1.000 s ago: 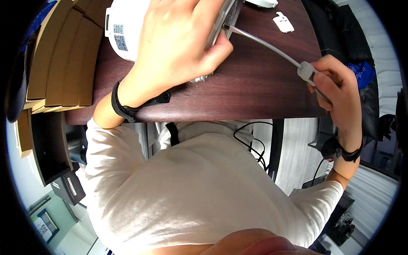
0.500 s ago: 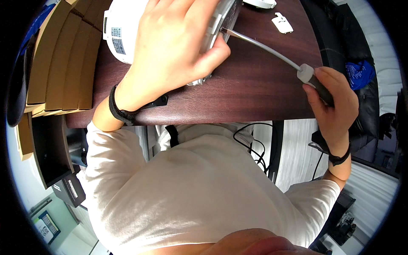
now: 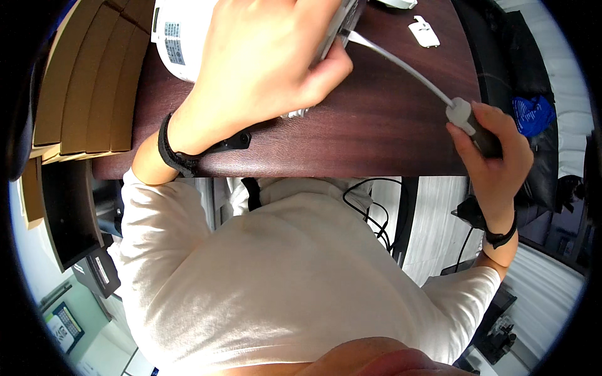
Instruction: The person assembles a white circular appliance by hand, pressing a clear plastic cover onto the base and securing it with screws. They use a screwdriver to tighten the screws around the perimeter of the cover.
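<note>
White plastic, smooth and rounded, forms the device [image 3: 188,25] I am minding from a distance; it sits on the brown counter [image 3: 376,138], partly cut off by the top of my view. My left hand [image 3: 269,56] lies across the device, back upward, its thumb at the right edge. Its fingertips are hidden from me, so I cannot tell how firmly they close. My right hand [image 3: 501,163], well to the right of the device, is wrapped around the dark handle of a screwdriver [image 3: 459,113]. The metal shaft runs back to the device's right face [image 3: 350,14], the tip meeting it just beside my left thumb.

I judge the device bulky, moderately heavy and stiff-shelled, rather slippery where the plastic is glossy. I would take hold with a broad palm over its rounded body and spare the thin right edge, which seems the more fragile part. The screwdriver looks light and rigid, its bend probably only the lens; the handle behind the grey collar gives the surest grip.

To the right of the device, apart from it, lies a small white piece [image 3: 424,32], probably light and brittle at its tab, best pinched by its flat sides. Cardboard boxes [image 3: 81,81] stand left of the device, and a black object [image 3: 237,141] lies nearer me than the device, by my left wrist.
</note>
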Demonstrator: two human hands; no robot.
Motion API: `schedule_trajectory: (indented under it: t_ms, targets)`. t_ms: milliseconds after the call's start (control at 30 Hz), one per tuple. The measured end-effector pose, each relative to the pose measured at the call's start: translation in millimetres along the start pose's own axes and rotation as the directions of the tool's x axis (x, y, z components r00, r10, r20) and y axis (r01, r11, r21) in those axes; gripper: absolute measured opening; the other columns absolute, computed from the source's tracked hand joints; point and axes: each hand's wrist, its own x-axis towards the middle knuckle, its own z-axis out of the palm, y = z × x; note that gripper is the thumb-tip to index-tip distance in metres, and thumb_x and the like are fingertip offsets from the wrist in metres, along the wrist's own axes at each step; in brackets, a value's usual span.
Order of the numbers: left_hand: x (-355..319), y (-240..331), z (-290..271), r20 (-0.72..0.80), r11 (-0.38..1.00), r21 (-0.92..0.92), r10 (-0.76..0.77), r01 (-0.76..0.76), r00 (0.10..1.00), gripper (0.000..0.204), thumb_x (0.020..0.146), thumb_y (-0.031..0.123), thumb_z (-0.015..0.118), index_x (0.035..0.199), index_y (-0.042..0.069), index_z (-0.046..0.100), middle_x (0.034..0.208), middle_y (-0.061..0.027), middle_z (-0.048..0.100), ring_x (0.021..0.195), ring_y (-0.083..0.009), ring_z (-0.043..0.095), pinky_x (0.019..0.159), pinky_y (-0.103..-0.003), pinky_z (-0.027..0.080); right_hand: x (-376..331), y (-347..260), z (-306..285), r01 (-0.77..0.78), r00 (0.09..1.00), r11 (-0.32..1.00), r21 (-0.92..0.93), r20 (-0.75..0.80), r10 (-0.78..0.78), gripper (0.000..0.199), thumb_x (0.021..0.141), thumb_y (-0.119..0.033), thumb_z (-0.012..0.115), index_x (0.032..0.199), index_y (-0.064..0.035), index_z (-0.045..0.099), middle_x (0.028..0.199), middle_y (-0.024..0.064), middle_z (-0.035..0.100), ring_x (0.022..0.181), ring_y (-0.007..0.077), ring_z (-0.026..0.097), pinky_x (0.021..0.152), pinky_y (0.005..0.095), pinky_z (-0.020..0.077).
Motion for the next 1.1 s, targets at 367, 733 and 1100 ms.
schedule_trajectory:
  t_ms: [367, 733, 1100]
  targets:
    - [-5.0, -5.2, 6.5, -0.043, 0.994, 0.085, 0.068, -0.064, 0.997, 0.064, 0.069, 0.019, 0.07, 0.128, -0.004, 0.061, 0.13, -0.0311, 0.06, 0.122, -0.0514, 0.058, 0.105, -0.062, 0.041, 7.9, 1.7, -0.5, -0.595, 0.803, 0.601, 0.533, 0.42, 0.422, 0.019, 0.089, -0.011, 0.081, 0.098, -0.004, 0.065, 0.073, -0.0015, 0.06, 0.056, 0.0065, 0.054, 0.051, 0.0198, 0.0391]
    - [-1.2, -0.9, -2.6, 0.053, 0.997, 0.067, 0.022, -0.025, 0.998, 0.066, 0.069, 0.023, 0.073, 0.128, -0.003, 0.06, 0.132, -0.0303, 0.059, 0.123, -0.051, 0.056, 0.105, -0.063, 0.041, 15.7, -9.7, -12.6, -0.673, 0.74, 0.598, 0.437, 0.414, 0.531, 0.018, 0.088, -0.004, 0.078, 0.102, -0.0042, 0.066, 0.081, -0.0003, 0.065, 0.06, 0.0031, 0.055, 0.048, 0.0185, 0.0379]
    - [3.4, 2.7, -7.5, 0.126, 0.995, 0.095, -0.002, -0.01, 0.992, 0.067, 0.068, 0.023, 0.074, 0.128, -0.002, 0.059, 0.132, -0.0302, 0.058, 0.123, -0.0514, 0.055, 0.105, -0.064, 0.041, -3.7, -5.3, 5.4, 0.07, 0.996, 0.988, -0.139, -0.038, -0.076, 0.042, 0.076, -0.008, 0.088, 0.112, -0.0007, 0.068, 0.104, 0.0169, 0.073, 0.083, 0.03, 0.074, 0.069, 0.0328, 0.0587]
